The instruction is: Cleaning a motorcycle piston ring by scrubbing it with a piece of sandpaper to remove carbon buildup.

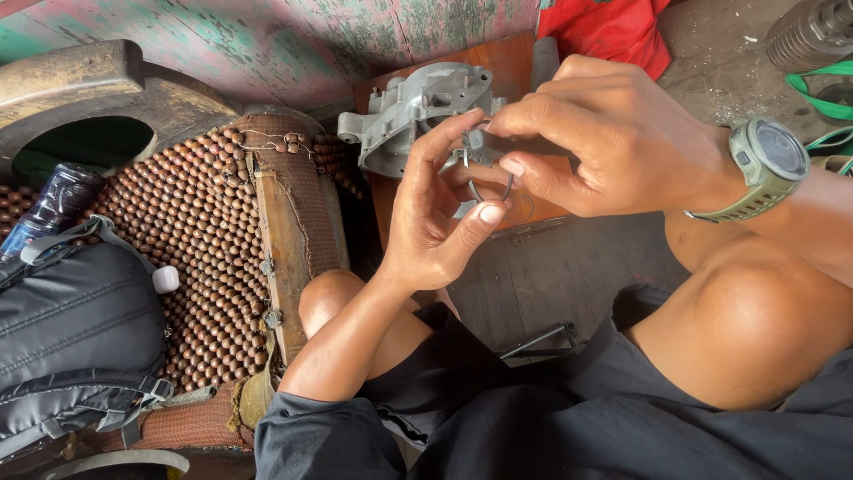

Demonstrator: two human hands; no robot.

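My left hand [435, 218] pinches a thin metal ring [491, 182] between thumb and fingers, held up in front of me. My right hand [613, 142], with a green wristwatch [764, 169] on its wrist, grips a small dark tool [515, 144] whose tip meets the ring. Both hands hover above my knees. Just behind them a grey cast-metal engine casing [418, 111] lies on a reddish wooden board [506, 71].
A wooden-bead seat mat [209, 240] lies to the left, with a black padded bag [75, 338] and a dark bottle [53, 209] beside it. A red cloth [613, 31] sits at the top, a grey cylindrical part [813, 31] and green strap at the top right.
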